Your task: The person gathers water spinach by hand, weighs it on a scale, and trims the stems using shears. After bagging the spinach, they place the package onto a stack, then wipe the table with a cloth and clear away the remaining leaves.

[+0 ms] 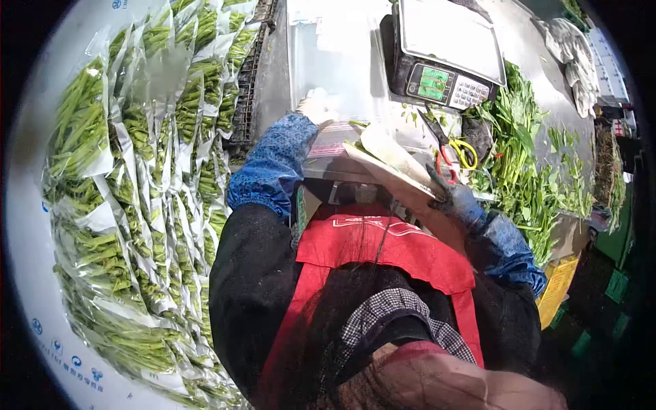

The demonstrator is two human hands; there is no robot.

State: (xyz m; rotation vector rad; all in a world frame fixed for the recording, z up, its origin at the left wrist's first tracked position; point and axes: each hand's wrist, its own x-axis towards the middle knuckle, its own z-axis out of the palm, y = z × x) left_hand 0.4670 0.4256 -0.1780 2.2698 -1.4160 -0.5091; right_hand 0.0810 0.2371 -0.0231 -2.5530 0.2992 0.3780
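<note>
My left hand (318,108), in a pale glove washed out by sunlight, is at the near left edge of a stack of clear plastic bags (342,72). Its fingers look curled on a plastic bag, though glare hides the details. My right hand (454,203), in a dark glove, grips the lower right end of a folded white sheet (395,156), stiff-looking and tilted. A little green shows at the sheet's upper left end, which overlaps the near edge of the bags. Scissors (451,147) with red and yellow handles lie just beyond my right hand.
A digital scale (447,61) stands behind the scissors. Loose leafy greens (516,143) heap along the right side of the metal table (529,44). On the left, bagged green stems (143,164) lie in rows beside a dark crate (249,85). A yellow crate (557,287) is low at right.
</note>
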